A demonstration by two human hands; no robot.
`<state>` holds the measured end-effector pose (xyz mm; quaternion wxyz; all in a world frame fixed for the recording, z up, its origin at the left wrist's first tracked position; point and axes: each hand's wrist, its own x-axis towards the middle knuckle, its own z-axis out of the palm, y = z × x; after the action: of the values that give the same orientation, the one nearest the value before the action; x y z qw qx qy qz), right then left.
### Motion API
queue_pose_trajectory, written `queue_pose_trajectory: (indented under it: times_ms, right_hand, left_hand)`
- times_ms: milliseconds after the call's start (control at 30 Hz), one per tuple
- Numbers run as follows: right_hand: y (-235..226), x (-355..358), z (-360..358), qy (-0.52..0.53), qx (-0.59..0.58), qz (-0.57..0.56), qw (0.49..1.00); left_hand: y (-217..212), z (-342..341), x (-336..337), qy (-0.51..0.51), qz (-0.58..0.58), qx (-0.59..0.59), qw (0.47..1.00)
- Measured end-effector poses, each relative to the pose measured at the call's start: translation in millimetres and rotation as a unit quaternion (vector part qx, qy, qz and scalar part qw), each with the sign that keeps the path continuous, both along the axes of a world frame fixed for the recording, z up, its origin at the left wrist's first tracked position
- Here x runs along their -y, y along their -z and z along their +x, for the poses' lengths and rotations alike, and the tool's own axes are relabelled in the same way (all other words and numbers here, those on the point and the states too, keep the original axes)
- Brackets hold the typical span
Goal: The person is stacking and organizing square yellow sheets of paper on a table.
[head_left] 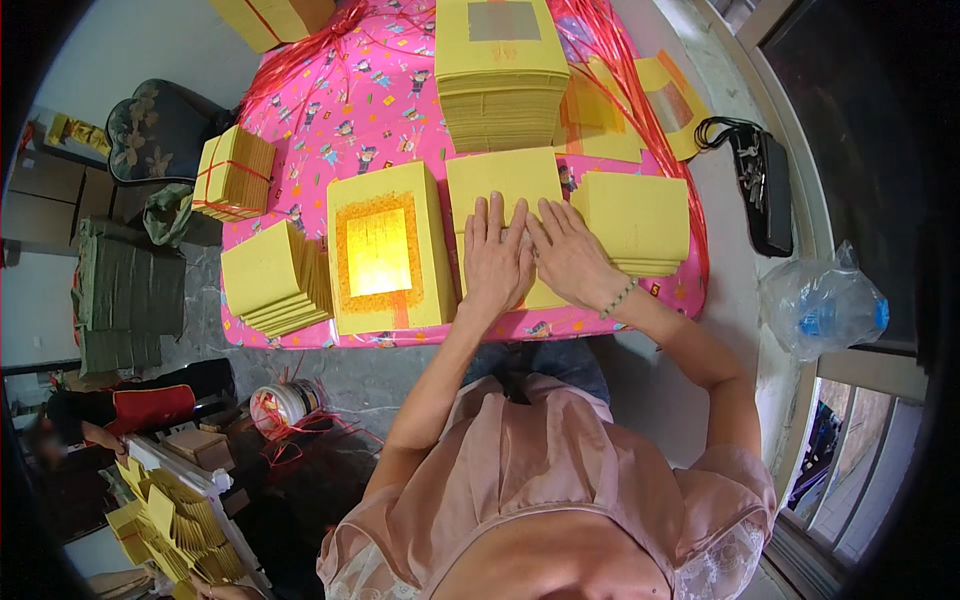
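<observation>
Both hands lie flat on a sheet of yellow paper (pixel 505 175) at the near edge of the table, side by side with thumbs close together. My left hand (pixel 497 258) has its fingers stretched out across the sheet. Beside it, my right hand (pixel 575 258) presses flat too, a beaded bracelet on its wrist. Just right of the hands rests a pile of folded yellow paper (pixel 635 215). On the left stands a thick yellow stack with a gold foil square (pixel 380 252) on top. Further left, several folded yellow papers (pixel 268 275) lean together.
A tall yellow paper stack (pixel 502 95) stands behind. Red strings (pixel 640 110) trail over the pink patterned tablecloth (pixel 350 130). A tied bundle (pixel 235 172) sits at the left edge. Keys on a black case (pixel 762 190) and a plastic bag (pixel 825 310) lie right. Another person (pixel 140 410) works lower left.
</observation>
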<state>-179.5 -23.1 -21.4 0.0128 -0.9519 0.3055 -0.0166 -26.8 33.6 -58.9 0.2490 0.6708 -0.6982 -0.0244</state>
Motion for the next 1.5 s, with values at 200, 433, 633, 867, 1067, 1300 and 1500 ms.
queue_pose_trajectory:
  times_ms: [200,433,633,867,1067,1300,1500]
  right_hand:
    - [0,-1,-1,-0.016,-0.019,-0.027,0.999]
    - [5,14,12,-0.035,0.018,-0.113,0.993]
    - [4,30,22,-0.021,0.057,-0.142,0.988]
    - [2,41,18,-0.061,0.038,-0.16,0.985]
    - [-1,47,16,-0.08,0.072,-0.157,0.982]
    - [2,41,11,-0.073,0.125,-0.192,0.971]
    - [-22,22,0,-0.051,0.251,-0.153,0.954]
  left_hand:
    - [-2,4,-7,-0.02,0.018,0.012,1.0]
    - [5,7,-10,-0.049,0.007,0.014,0.999]
    - [2,14,-11,-0.037,0.016,-0.038,0.998]
    - [-23,1,-19,-0.068,-0.095,-0.17,0.978]
    - [-20,-7,-19,-0.112,-0.082,-0.496,0.857]
    - [-25,13,34,-0.15,-0.026,-0.792,0.591]
    - [-45,6,18,-0.143,-0.079,-0.742,0.651]
